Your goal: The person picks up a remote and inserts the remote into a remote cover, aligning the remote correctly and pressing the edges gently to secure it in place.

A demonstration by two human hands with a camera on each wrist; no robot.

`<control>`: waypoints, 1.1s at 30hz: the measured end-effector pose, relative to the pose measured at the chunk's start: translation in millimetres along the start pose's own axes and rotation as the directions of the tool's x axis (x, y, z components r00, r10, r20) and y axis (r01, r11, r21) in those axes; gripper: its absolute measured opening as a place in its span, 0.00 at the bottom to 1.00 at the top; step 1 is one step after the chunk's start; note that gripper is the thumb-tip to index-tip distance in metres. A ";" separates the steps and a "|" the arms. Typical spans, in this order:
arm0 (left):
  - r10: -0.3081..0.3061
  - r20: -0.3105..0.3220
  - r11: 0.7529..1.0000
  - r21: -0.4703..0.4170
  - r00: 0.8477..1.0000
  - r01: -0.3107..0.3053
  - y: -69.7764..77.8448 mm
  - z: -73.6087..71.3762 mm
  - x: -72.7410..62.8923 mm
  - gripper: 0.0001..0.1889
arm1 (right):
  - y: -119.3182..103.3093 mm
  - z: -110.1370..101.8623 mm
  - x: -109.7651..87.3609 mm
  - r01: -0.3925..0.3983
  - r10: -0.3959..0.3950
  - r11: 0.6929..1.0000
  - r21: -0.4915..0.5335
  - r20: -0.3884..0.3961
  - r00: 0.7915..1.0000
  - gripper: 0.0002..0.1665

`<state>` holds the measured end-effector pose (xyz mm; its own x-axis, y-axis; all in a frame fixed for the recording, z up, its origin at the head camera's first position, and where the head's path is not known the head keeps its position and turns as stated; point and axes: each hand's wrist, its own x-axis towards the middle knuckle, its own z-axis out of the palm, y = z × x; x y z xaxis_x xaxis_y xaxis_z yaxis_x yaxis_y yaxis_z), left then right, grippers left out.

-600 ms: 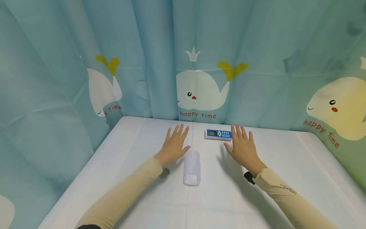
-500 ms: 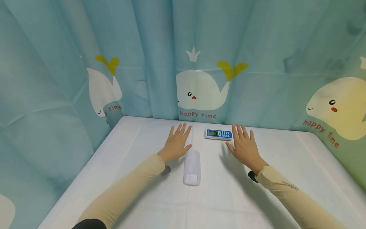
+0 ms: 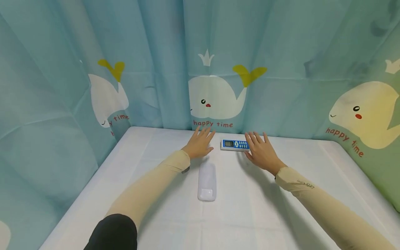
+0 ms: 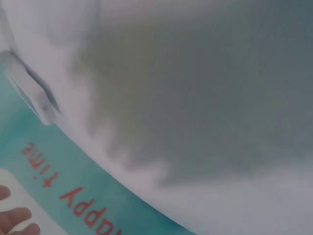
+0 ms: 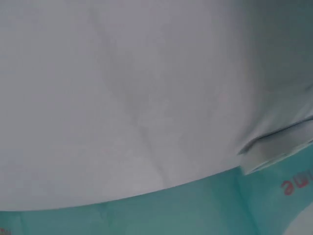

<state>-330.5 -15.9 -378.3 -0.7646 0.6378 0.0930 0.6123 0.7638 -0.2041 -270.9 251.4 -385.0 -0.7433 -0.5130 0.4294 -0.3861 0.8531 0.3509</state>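
A blue-faced remote control (image 3: pixel 235 144) with a small screen and pale buttons lies crosswise near the table's far edge. My right hand (image 3: pixel 260 152), fingers spread and extended, overlaps its right end in the head view. To the left of the remote, my left hand (image 3: pixel 199 143) reaches forward, palm down, holding nothing. A pale, oblong plastic piece (image 3: pixel 207 182) with a squarish step at its near end lies lengthwise below the left hand. The left wrist view catches a few left fingertips (image 4: pixel 14 218) at its corner; in the right wrist view the remote's edge (image 5: pixel 276 147) shows at right.
A white cloth covers the table (image 3: pixel 237 222). Behind and along both sides hangs a blue-green curtain (image 3: pixel 168 69) printed with white whales, close to the table's far edge.
My left hand has moved forward, away from the pale piece. My right hand has shifted slightly forward over the remote's right end. The head view has turned a little; both objects stay put.
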 end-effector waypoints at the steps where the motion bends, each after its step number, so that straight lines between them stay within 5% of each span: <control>1: 0.009 0.010 1.000 -0.001 1.000 -0.009 -1.6 0.8 4.3 0.37 | 2.3 3.4 2.0 0.015 -0.015 1.000 -0.004 -0.004 1.000 0.40; 3: 0.026 0.010 0.999 -0.019 1.000 -0.025 -6.3 7.8 15.2 0.37 | 7.5 11.1 5.9 0.044 -0.044 0.999 -0.008 -0.001 0.999 0.39; 9: 0.080 -0.004 0.995 0.064 0.997 -0.080 -2.3 -2.3 42.0 0.35 | 23.1 27.7 19.1 0.171 -0.171 0.984 -0.047 0.014 0.985 0.35; 18: 0.165 0.125 0.960 0.206 0.978 -0.188 26.2 -5.3 61.6 0.37 | 19.9 42.7 26.1 0.224 -0.212 0.974 -0.031 0.216 0.953 0.33; 24: 0.115 0.201 0.956 0.242 0.973 -0.164 34.9 -2.9 70.1 0.35 | 18.0 45.0 28.3 0.204 -0.197 0.979 0.007 0.285 0.938 0.32; 33: 0.058 0.211 0.986 0.142 0.976 -0.089 37.1 9.2 75.6 0.29 | 14.0 44.9 30.5 0.136 -0.140 0.990 0.034 0.310 0.941 0.32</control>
<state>-367.5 59.7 -387.8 -0.7532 0.6456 -0.1263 0.6430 0.6821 -0.3483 -323.5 251.9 -404.4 -0.8144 -0.5722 0.0972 -0.5018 0.7783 0.3774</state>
